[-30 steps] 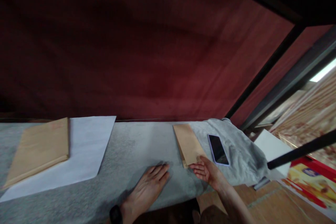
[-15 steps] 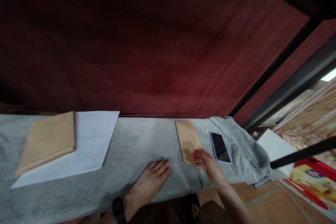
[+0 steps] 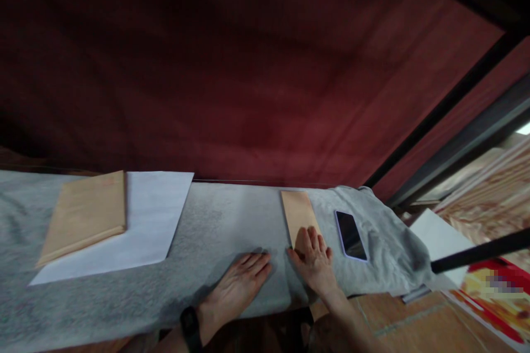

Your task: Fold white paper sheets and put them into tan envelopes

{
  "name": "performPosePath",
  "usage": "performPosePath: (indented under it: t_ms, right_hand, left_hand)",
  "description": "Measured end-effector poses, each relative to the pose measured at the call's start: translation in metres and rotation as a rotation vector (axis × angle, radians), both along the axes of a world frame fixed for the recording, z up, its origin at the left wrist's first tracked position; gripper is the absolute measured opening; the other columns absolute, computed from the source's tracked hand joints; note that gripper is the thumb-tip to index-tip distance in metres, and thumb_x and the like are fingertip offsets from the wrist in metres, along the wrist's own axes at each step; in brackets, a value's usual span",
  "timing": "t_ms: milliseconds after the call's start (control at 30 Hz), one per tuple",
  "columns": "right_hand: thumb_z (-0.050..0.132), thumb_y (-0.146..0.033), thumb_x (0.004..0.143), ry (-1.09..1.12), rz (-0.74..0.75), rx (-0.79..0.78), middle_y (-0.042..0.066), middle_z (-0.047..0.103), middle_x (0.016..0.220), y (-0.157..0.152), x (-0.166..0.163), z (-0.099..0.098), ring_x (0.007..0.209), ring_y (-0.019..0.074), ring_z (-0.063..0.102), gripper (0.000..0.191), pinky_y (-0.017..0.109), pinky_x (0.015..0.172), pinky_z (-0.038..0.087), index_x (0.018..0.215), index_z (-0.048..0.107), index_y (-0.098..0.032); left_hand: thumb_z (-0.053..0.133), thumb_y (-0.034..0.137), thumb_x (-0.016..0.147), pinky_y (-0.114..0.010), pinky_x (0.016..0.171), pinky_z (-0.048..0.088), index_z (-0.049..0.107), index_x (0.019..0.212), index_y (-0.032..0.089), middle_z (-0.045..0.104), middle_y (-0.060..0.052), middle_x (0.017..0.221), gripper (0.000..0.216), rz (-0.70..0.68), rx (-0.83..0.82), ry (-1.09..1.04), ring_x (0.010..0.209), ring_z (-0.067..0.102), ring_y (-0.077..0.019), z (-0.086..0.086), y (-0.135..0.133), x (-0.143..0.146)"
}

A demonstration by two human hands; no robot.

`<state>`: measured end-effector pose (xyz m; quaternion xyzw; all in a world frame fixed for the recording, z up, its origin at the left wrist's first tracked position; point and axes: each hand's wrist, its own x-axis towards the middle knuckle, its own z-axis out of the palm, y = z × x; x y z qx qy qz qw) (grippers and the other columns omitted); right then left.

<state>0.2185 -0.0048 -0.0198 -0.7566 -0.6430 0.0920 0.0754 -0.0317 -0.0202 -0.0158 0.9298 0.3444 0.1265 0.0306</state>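
The right hand point(image 3: 313, 261) lies palm down across the near end of a folded piece of brown paper point(image 3: 300, 212). Its fingers are extended and slightly parted on the paper, with the thumb out to the left at the paper's edge; they press from above rather than pinch. The paper lies lengthwise on a grey cloth point(image 3: 219, 220), its far end pointing towards a dark red curtain point(image 3: 256, 138).

The left hand point(image 3: 244, 281) rests flat on the cloth, left of the paper and apart from it. Its fingers are straight and close together, with nothing in them. A black watch point(image 3: 190, 324) circles that wrist.

Just right of the brown paper is a phone point(image 3: 351, 236) with a pale purple edge and a dark screen. Well to the left, a larger brown paper stack point(image 3: 89, 212) lies partly over a white sheet point(image 3: 161, 209).

As for writing, a faint reddish mark near the stack's far right corner is perhaps print, but too weak to read. At the far right, a red and yellow box point(image 3: 497, 298) carries a label blurred into blocks, so its brand cannot be read.
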Motion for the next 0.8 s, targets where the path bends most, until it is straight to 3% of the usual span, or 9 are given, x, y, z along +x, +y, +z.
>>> performPosePath:
  t_ms: [267,500,600,800]
  right_hand:
    - [0.051,-0.056,0.094,-0.059,0.007,-0.007,0.014,0.025,0.165,-0.002,0.001,0.0,0.15,0.0386,0.024,0.076,0.063,0.115,0.024,0.158,0.03,-0.021]
    - [0.041,-0.06,0.094,-0.166,-0.006,0.027,0.01,0.034,0.162,-0.002,0.007,-0.012,0.148,0.0353,0.031,0.071,0.063,0.114,0.027,0.156,0.036,-0.025]
    - [0.039,-0.065,0.092,-0.17,0.012,0.059,0.01,0.037,0.161,0.0,0.014,-0.02,0.147,0.0355,0.033,0.073,0.067,0.113,0.026,0.154,0.038,-0.026]
    - [0.026,-0.06,0.096,-0.117,0.102,0.333,0.015,0.041,0.158,0.006,0.018,-0.034,0.148,0.0367,0.031,0.073,0.065,0.115,0.027,0.152,0.041,-0.017]
  left_hand:
    - [0.042,0.006,0.094,-0.033,0.109,0.04,0.06,0.131,0.027,0.06,-0.001,0.144,0.046,0.006,-0.022,0.003,0.129,0.056,-0.0165,0.004,-0.001,-0.001]
    - [0.043,0.02,0.101,-0.036,0.116,0.035,0.061,0.13,0.026,0.059,-0.002,0.144,0.034,0.067,-0.06,-0.052,0.131,0.054,-0.0179,0.008,0.0,-0.009]
    - [0.045,0.019,0.1,-0.041,0.12,0.031,0.061,0.13,0.024,0.057,-0.004,0.146,0.035,0.264,-0.019,-0.103,0.136,0.05,-0.0203,0.014,0.011,-0.024]
    - [0.046,0.022,0.096,-0.058,0.114,0.035,0.047,0.147,0.011,0.042,-0.02,0.157,0.052,0.941,0.025,0.046,0.145,0.037,-0.038,0.027,0.037,-0.075]
